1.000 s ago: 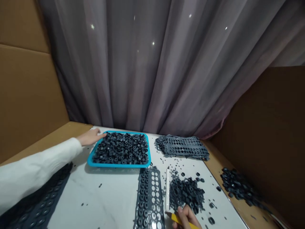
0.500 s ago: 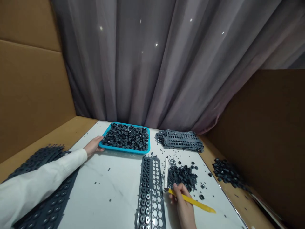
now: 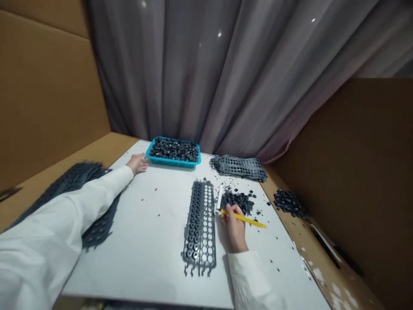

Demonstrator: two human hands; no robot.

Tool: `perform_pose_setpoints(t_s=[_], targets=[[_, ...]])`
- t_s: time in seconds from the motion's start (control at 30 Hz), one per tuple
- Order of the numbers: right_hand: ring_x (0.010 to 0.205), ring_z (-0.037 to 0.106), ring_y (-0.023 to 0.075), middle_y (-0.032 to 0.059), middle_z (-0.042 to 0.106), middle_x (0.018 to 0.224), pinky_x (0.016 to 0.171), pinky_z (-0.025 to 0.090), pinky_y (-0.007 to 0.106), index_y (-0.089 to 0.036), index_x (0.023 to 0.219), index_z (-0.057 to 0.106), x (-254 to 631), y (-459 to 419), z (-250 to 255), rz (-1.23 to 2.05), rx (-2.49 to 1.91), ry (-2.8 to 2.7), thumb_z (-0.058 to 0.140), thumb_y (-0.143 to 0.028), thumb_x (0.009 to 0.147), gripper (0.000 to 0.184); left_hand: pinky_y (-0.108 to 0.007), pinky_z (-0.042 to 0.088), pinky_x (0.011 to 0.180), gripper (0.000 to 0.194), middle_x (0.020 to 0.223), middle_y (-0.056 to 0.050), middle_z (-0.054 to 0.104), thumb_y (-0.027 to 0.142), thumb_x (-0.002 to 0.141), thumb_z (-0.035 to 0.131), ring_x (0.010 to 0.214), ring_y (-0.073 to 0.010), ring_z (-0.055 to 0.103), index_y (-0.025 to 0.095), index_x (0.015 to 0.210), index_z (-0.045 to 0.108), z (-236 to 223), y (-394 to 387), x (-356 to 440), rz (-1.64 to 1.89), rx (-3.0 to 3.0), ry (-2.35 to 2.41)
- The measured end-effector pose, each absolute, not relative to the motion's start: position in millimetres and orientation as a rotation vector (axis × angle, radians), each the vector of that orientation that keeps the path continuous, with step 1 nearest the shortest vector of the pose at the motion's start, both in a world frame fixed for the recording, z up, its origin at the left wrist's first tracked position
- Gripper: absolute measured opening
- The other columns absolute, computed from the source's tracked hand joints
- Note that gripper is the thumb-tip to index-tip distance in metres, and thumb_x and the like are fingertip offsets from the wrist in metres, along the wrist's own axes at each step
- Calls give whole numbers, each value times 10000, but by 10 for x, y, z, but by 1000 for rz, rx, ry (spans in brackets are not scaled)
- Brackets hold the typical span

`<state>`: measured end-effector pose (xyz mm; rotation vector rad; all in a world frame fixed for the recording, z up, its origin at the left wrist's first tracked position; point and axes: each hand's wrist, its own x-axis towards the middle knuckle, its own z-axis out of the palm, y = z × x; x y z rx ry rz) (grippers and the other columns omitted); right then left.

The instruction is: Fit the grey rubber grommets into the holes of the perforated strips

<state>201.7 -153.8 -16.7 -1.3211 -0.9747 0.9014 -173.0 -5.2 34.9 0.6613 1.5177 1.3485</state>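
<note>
My left hand [image 3: 137, 163] is stretched out flat with fingers apart, at the left corner of a blue tray [image 3: 172, 162]; whether a fingertip touches it I cannot tell. Small black ring-like rubber parts [image 3: 174, 148] fill this tray. My right hand [image 3: 236, 226] is closed round a slim yellow tool [image 3: 253, 222] with a dark left end. Against that end is a white bar [image 3: 220, 196]; I cannot tell if they are joined. Left of my right hand lies a black moulded sheet [image 3: 199, 224], with ring parts in its left rows and open holes in its right rows.
Loose black bits [image 3: 238, 201] lie in a heap beyond my right hand. Punched-out sheets [image 3: 240, 167] are stacked at the back right. Under my left arm are more black sheets [image 3: 100, 226]. Another black pile [image 3: 288, 202] sits off the right edge of the white tabletop [image 3: 138, 254].
The view has drawn back, showing the table's front edge. My left hand's fingers have loosened from the tray's rim. My right hand still grips the yellow tool.
</note>
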Motion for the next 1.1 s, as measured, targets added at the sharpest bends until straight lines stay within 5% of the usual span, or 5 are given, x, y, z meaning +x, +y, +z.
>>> perform_pose_setpoints(t_s=[0.23,0.4,0.77,1.1], targets=[[393,432,78,-67,495,441,422,340,206,-194,593,395,1964,-1613,-41,718,-1272,-1115,595,-500,714,385,-219,487,580,279,927,-21,577,279,666,654,733,-122,592,184,910,557,341,-2019,-1699,1407,942,1225],[404,508,95,-61,542,451,420,400,208,-186,628,434,1832,-2052,105,683,-1246,-1256,633,-512,663,384,-192,439,551,195,773,-4,575,259,675,630,669,-100,547,149,823,569,43,-2976,-1991,1410,1182,1207],[381,513,86,-49,580,459,413,429,204,-180,662,453,1631,-2776,-244,802,-1318,-1168,693,-453,597,370,-213,416,582,46,581,34,556,69,649,584,546,-67,492,105,677,576,-263,-2993,-2202,1477,1320,1090],[382,518,88,-49,582,463,417,436,213,-178,636,453,1608,-2793,-261,772,-1271,-1158,674,-460,629,358,-214,417,544,21,579,21,565,117,664,578,513,-79,500,111,682,573,-259,-2931,-2256,1301,1366,1214]])
